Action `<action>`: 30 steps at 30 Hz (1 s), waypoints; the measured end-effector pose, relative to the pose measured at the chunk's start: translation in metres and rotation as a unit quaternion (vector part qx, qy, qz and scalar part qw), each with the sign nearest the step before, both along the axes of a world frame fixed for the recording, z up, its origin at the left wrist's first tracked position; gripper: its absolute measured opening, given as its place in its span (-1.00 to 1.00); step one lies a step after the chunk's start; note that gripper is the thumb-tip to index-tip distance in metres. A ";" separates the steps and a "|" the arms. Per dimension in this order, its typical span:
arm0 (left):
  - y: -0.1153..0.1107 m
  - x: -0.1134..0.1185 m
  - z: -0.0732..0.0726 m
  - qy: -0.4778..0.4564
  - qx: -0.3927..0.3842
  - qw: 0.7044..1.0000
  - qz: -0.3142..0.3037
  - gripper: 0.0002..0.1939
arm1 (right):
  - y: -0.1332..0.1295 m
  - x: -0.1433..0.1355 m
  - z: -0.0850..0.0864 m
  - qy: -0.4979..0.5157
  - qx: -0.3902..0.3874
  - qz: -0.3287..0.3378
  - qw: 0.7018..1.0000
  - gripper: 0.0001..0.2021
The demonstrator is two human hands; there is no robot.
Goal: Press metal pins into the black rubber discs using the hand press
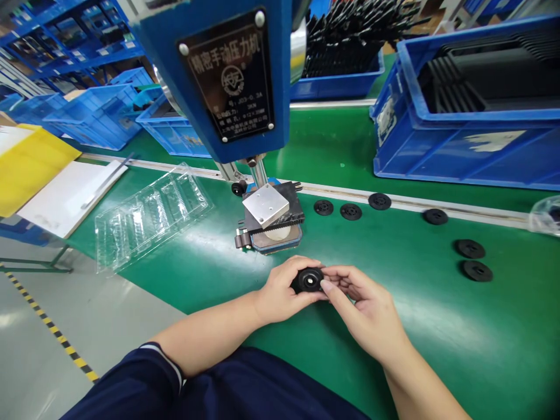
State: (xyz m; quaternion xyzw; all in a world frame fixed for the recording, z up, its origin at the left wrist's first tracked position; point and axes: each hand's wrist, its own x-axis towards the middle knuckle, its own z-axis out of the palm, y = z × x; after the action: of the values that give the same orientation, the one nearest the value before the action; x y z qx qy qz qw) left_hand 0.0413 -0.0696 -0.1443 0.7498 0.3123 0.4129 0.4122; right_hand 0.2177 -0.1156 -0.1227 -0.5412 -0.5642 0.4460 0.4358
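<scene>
A round black wheel-like part [310,280] with a small bright centre is held above the green bench near its front edge. My left hand [284,290] wraps round its left side, thumb and fingers closed on it. From the right, my right hand [361,303] pinches its edge between thumb and fingers. Just beyond the hands stands the hand press [236,76], with a square silver plate [266,205] under its ram. Flat black discs [350,211] lie spread on the bench to the right of the press.
A clear plastic blister tray [151,219] lies left of the press. At the back right, a blue bin [464,143] holds black panels, and another blue bin [336,87] is heaped with thin black parts. More blue bins [94,114] stand at the left.
</scene>
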 end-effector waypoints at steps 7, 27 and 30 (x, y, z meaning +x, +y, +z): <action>0.001 0.002 -0.005 -0.030 0.052 0.998 0.004 -0.45 | -0.001 0.000 -0.002 -0.002 0.014 0.004 1.000 -0.80; -0.001 0.000 -0.007 -0.041 0.046 0.998 -0.002 -0.40 | -0.005 -0.004 0.005 -0.009 0.041 0.014 0.999 -0.76; -0.002 -0.001 -0.008 -0.029 0.020 0.999 -0.002 -0.38 | -0.005 -0.003 0.004 -0.014 0.041 0.011 0.999 -0.76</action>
State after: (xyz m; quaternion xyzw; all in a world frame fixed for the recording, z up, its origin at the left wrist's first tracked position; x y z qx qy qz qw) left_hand 0.0401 -0.0720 -0.1520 0.7463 0.2901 0.4400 0.4066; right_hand 0.2144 -0.1206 -0.1191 -0.5228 -0.5938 0.4201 0.4446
